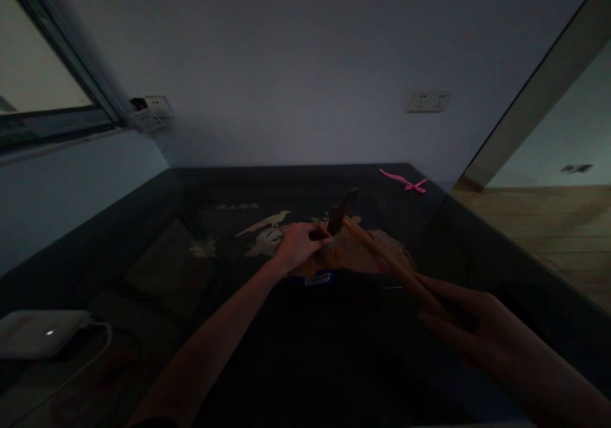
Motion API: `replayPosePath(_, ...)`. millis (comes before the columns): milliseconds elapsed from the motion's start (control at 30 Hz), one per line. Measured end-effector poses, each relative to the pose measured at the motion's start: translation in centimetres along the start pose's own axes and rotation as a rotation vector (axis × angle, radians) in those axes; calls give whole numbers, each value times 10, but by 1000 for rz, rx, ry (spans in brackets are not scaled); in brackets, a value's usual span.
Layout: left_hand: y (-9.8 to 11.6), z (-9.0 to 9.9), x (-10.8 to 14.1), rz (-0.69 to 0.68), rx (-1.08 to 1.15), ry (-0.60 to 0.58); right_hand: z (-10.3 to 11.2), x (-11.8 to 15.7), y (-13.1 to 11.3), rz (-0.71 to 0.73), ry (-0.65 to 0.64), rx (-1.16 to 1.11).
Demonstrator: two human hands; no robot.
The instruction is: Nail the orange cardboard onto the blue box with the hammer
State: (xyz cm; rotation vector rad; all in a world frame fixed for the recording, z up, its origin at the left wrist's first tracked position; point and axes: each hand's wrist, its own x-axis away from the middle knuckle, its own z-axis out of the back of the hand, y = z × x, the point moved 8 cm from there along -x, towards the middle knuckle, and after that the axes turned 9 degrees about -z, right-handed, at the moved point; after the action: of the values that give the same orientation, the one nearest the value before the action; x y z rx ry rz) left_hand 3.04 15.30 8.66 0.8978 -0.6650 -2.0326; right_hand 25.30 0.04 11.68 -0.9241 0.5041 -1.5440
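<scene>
In the dim head view, my right hand (468, 320) is wrapped round the wooden handle (391, 262) of a hammer. Its dark narrow head (341, 213) tilts up to the right over the table's middle. Directly left of the head, my left hand (305, 244) is closed, fingertips pinched together close to the head's lower end. What they pinch, if anything, is too dark to make out. Below both hands lies a brown dotted piece (356, 249) with orange parts beside it. A blue-and-white label (317, 279) shows at its near edge.
The dark glossy table (286, 179) bears a bird picture (265, 222). A pink ribbon (410, 185) lies at the far right corner. On the left stands a white box-like device (42, 334) with a cable. Wall sockets (428, 102) are set behind the table.
</scene>
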Motion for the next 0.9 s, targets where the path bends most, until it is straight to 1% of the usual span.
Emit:
replayPosePath(100, 2, 0, 0, -3, 21, -1, 1, -2, 1, 9, 21, -11)
replayPosePath(267, 0, 0, 1, 28, 0, -9, -6, -5, 3, -12, -56, 29)
replayPosePath(433, 5, 2, 0, -30, -8, -2, 0, -1, -2, -7, -14, 8)
replayPosePath(567, 2, 1, 1, -11, -17, 4, -3, -2, -5, -6, -25, 26)
replayPosePath(667, -2, 0, 1, 14, 0, 9, -4, -4, -2, -3, -33, 21)
replayPosePath(767, -1, -1, 0, -2, 34, 9, -1, -4, 2, 0, -13, -26)
replayPosePath(900, 1, 1, 0, -7, 1, 19, -2, -4, 7, -34, -16, -16)
